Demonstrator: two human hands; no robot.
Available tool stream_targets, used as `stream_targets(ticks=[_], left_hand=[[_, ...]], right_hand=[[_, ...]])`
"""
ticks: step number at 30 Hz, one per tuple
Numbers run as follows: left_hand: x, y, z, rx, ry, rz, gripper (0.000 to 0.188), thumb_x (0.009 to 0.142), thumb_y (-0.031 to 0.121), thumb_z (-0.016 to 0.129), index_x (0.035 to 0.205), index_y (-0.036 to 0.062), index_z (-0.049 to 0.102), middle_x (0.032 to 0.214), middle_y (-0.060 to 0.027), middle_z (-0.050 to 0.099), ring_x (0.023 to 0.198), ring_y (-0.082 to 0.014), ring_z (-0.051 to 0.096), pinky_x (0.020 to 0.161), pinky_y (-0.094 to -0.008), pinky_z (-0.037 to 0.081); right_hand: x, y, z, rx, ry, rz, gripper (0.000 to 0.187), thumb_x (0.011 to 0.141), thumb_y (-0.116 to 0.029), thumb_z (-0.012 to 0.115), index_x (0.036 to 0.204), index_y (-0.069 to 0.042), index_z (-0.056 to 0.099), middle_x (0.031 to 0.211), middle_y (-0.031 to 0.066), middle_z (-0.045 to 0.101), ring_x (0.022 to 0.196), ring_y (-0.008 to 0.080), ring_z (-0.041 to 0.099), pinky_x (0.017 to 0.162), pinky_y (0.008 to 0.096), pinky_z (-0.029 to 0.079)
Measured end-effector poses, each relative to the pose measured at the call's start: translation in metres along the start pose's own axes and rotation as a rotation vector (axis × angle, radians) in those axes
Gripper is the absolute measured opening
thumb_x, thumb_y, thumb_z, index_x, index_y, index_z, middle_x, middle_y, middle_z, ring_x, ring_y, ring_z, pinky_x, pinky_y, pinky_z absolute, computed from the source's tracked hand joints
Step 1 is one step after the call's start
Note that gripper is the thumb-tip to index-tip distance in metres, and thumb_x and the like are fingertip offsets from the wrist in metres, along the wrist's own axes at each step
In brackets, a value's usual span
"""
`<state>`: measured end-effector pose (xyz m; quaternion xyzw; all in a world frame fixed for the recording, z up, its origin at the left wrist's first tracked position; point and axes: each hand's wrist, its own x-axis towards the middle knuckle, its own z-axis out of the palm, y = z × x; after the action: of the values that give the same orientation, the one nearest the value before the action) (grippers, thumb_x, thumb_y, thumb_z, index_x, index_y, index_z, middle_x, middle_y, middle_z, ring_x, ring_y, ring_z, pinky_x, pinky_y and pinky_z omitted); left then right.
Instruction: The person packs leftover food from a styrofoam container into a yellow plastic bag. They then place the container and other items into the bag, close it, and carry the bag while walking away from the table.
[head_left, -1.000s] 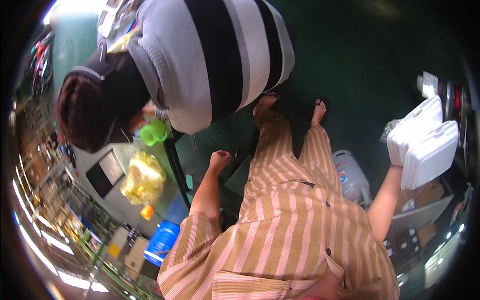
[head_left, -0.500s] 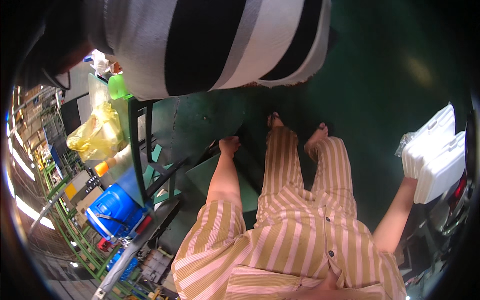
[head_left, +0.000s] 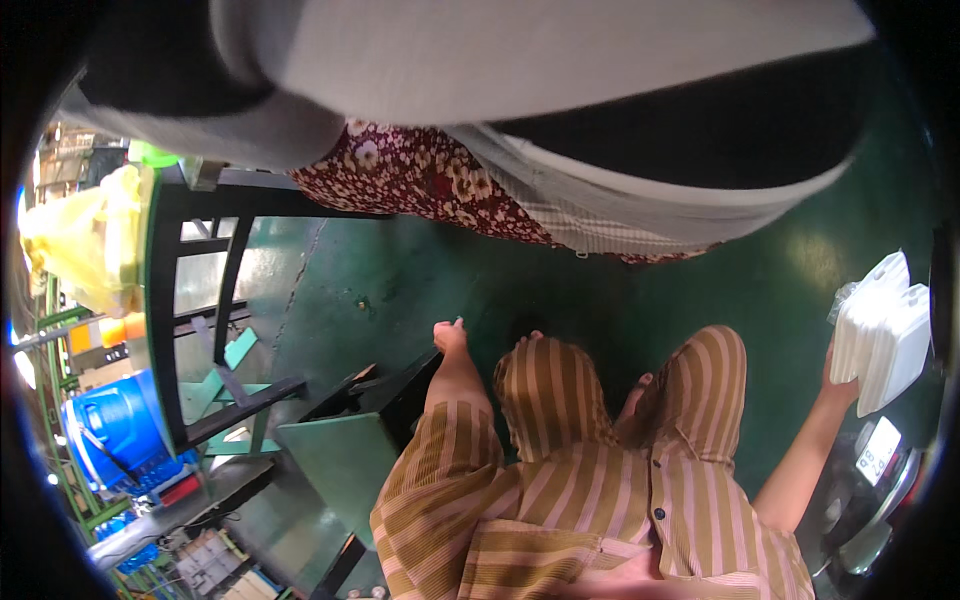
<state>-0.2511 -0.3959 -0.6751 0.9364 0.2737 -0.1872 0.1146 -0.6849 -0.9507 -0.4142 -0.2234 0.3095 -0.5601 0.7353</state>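
My left hand (head_left: 450,335) is closed at the dark upper edge of a low green-topped stool (head_left: 345,465), seemingly gripping it. The stool's black open side faces forward; the hand partly hides the edge. Far out to the right, my right hand (head_left: 840,385) grips a stack of white lidded takeaway boxes (head_left: 875,345), held tilted. A bit of clear plastic (head_left: 843,298) shows at the stack's left side. The fingers are mostly hidden by the boxes.
Close in front stands another person in a striped top (head_left: 560,60) and a floral garment (head_left: 430,185). At left is a black-framed table (head_left: 165,300) with a yellow plastic bag (head_left: 90,235). A blue jug (head_left: 110,430) stands nearby. A vehicle with a white plate (head_left: 878,450) is at lower right.
The person in front now fills more of the top. My knees are bent more, and the stool appears further left and nearer. The boxes stay in my right hand.
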Motion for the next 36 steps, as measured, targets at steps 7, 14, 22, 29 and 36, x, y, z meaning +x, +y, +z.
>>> stream_targets(ticks=[7,14,22,29,36], left_hand=[[-0.008,-0.041,0.067,-0.484,0.312,0.054,0.021,0.069,0.017,0.074,0.081,0.0068,0.059,0.091,-0.0108,0.056,0.081,-0.0289,0.055,0.075,-0.0381,0.045],[0.015,-0.021,0.046,-0.446,0.35,0.148,0.013,0.077,0.015,0.061,0.071,0.0063,0.055,0.085,-0.0134,0.056,0.079,-0.0306,0.055,0.072,-0.0413,0.044],[0.175,-0.006,-0.011,-0.501,0.746,-0.376,0.022,0.084,0.011,0.05,0.103,0.0038,0.056,0.104,-0.0183,0.054,0.101,-0.0329,0.051,0.086,-0.0439,0.041],[0.202,-0.012,-0.031,-0.229,0.497,-0.117,0.035,0.09,0.025,0.036,0.107,0.0025,0.057,0.12,-0.0181,0.051,0.112,-0.0333,0.047,0.093,-0.0429,0.039],[0.137,0.014,-0.04,-0.609,0.539,-0.373,0.014,0.068,0.006,0.059,0.077,0.0075,0.069,0.082,-0.0171,0.066,0.076,-0.0311,0.064,0.069,-0.0396,0.051]], right_hand=[[-0.001,0.012,0.027,0.004,-0.357,0.162,0.055,0.088,-0.041,0.047,0.129,-0.006,0.044,0.134,0.0139,0.043,0.127,0.0329,0.036,0.107,0.0524,0.024],[-0.073,0.065,0.129,-0.318,0.352,-0.22,0.061,0.085,-0.044,0.048,0.132,-0.006,0.04,0.136,0.0151,0.04,0.128,0.0352,0.033,0.106,0.0517,0.024],[-0.053,0.062,0.1,-0.308,0.259,-0.248,0.055,0.084,-0.04,0.051,0.126,-0.005,0.045,0.132,0.0144,0.044,0.123,0.0321,0.039,0.101,0.0486,0.031],[-0.082,0.099,0.16,-0.363,0.322,-0.299,0.053,0.085,-0.038,0.051,0.126,-0.005,0.045,0.132,0.0145,0.044,0.123,0.0318,0.039,0.101,0.0484,0.031],[-0.068,0.081,0.133,-0.404,0.25,-0.278,0.051,0.086,-0.035,0.05,0.128,-0.006,0.043,0.133,0.0138,0.043,0.126,0.0307,0.036,0.104,0.048,0.027]])
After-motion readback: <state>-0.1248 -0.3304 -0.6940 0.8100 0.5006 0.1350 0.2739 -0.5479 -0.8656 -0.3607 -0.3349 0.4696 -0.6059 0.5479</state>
